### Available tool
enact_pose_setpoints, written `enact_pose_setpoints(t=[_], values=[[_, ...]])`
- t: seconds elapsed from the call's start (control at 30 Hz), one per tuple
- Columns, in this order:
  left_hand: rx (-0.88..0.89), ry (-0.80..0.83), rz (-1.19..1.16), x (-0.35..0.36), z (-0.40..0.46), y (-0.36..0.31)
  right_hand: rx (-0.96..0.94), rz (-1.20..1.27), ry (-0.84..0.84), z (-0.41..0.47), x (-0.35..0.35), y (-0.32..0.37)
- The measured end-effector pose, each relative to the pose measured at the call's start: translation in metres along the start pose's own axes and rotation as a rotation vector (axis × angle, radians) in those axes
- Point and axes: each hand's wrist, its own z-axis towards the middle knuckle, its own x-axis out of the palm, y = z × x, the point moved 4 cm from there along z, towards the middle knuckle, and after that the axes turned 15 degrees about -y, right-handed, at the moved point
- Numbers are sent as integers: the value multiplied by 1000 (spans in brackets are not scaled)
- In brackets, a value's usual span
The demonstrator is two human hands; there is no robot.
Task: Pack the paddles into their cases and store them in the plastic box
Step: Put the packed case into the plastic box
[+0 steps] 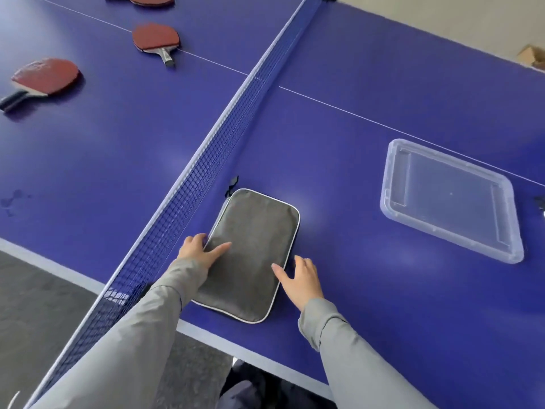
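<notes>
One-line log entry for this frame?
grey zip case flat by net | left hand and right hand at its edges | three red paddles uncased | clear plastic box

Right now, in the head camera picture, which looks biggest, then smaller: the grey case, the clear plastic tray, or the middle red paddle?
1. Clear plastic tray, though the grey case looks nearly as big and lies nearer, so unsure.
2. Grey case.
3. Middle red paddle, farthest away.

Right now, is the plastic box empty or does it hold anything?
Empty. The clear plastic box shows only blue table through its bottom; all three visible paddles lie beyond the net.
</notes>
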Motion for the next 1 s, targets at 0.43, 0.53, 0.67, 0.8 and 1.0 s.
enact_pose_setpoints(t=[0.43,0.53,0.67,0.8,1.0], values=[[-164,7,-289,8,7,-9,231,380,-38,10,12,23],[-188,9,-487,6,-2,-21,192,422,-73,10,-5,24],[-182,224,-607,4,-13,-51,103,462,-124,11,-45,22],[-174,358,-728,13,-33,-84,24,479,-197,13,-101,13],[-290,378,-956,46,-88,-141,196,815,-505,-16,-173,-42]])
